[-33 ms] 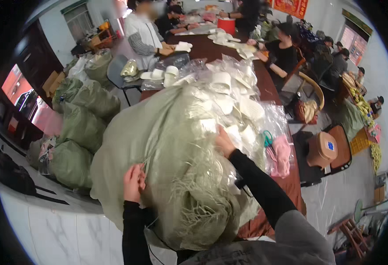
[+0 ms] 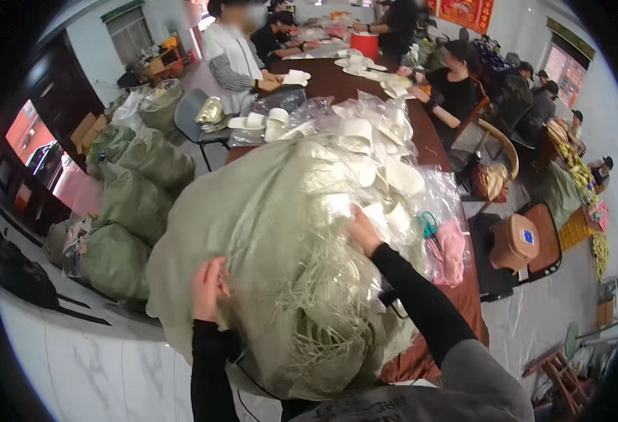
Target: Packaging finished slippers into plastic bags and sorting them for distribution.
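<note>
A big pale-green woven sack [image 2: 252, 197] bulges in front of me, its frayed threads [image 2: 323, 288] hanging on the near side. White slippers [image 2: 354, 133] in clear plastic lie heaped at its far right side. My right hand [image 2: 365, 232] reaches into this heap, fingers closed at a white slipper [image 2: 335, 205]; its fingertips are partly hidden. Against the sack's left side is my left hand [image 2: 209, 287], its fingers bent together. Whatever may be between them is too small to make out.
Teal-handled scissors [image 2: 428, 225] and a pink cloth [image 2: 451, 252] lie right of the slippers on the brown-covered table [image 2: 428, 144]. Full green sacks [image 2: 129, 200] stand along the left. A brown bin [image 2: 514, 243] is at right. People sit and stand around the table's far part.
The view has shifted slightly, so the whole scene sits a little to the right. My left hand has moved slightly left against the sack; my right hand remains among the slippers.
</note>
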### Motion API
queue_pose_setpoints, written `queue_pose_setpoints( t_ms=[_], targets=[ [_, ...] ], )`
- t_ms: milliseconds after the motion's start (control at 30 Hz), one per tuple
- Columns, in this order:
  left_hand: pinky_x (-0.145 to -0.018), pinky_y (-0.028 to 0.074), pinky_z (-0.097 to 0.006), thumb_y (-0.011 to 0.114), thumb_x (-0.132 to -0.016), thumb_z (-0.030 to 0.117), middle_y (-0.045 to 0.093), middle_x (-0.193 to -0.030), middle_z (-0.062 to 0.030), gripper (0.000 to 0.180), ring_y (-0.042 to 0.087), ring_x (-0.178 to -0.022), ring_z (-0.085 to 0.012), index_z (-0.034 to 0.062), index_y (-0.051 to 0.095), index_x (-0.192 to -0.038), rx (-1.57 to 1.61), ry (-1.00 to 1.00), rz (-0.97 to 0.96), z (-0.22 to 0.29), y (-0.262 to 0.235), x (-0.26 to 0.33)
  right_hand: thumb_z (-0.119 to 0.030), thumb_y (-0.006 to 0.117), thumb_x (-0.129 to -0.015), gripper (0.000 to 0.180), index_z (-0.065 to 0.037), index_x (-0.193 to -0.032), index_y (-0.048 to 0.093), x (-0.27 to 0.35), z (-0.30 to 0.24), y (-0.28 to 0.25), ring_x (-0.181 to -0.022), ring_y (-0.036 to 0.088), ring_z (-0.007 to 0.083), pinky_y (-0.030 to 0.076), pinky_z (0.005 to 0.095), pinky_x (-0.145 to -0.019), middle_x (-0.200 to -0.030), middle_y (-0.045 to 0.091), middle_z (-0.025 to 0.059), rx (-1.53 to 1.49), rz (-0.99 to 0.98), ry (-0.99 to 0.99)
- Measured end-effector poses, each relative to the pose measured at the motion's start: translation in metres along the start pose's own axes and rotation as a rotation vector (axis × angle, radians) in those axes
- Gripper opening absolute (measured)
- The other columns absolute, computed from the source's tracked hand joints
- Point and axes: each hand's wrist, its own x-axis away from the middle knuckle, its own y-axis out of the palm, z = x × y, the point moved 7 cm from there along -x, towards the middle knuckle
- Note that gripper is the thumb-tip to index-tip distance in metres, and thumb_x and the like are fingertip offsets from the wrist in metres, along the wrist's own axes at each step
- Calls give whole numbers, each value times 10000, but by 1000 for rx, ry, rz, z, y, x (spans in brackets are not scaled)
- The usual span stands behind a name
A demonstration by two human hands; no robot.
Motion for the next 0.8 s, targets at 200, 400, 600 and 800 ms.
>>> queue_pose_setpoints(
  t_ms=[200,400,600,800],
  targets=[
    [-676,491,-360,592,-882,297,574,-1013,-91,340,616,-843,-201,57,567,-1121,-619,438,218,7,-117,-96,-92,600,-743,445,22,-1168,530,52,-2,-25,-846,558,141,442,280,-762,-971,614,54,-250,39,36],
    [-740,406,-399,465,-946,252,531,-932,-197,247,502,-794,-344,13,515,-909,-1135,361,277,-40,-174,-107,-110,624,-727,145,-24,-843,622,94,-28,-111,-796,540,130,395,265,-737,-779,590,14,-126,382,-65],
    [-690,415,-353,493,-920,146,504,-782,-172,172,472,-709,-310,-22,475,-886,-789,307,171,-71,-211,44,-199,509,-807,145,-83,-831,593,78,-120,-162,-719,507,101,404,250,-653,-777,553,-20,-106,441,-149],
    [-842,408,-357,489,-925,186,574,-987,-173,273,522,-903,-300,-41,548,-1064,-800,30,249,-100,-212,146,-220,479,-924,374,-13,-1230,536,-85,-223,-223,-1009,548,145,423,299,-907,-1152,582,49,159,-197,-350]
  ],
)
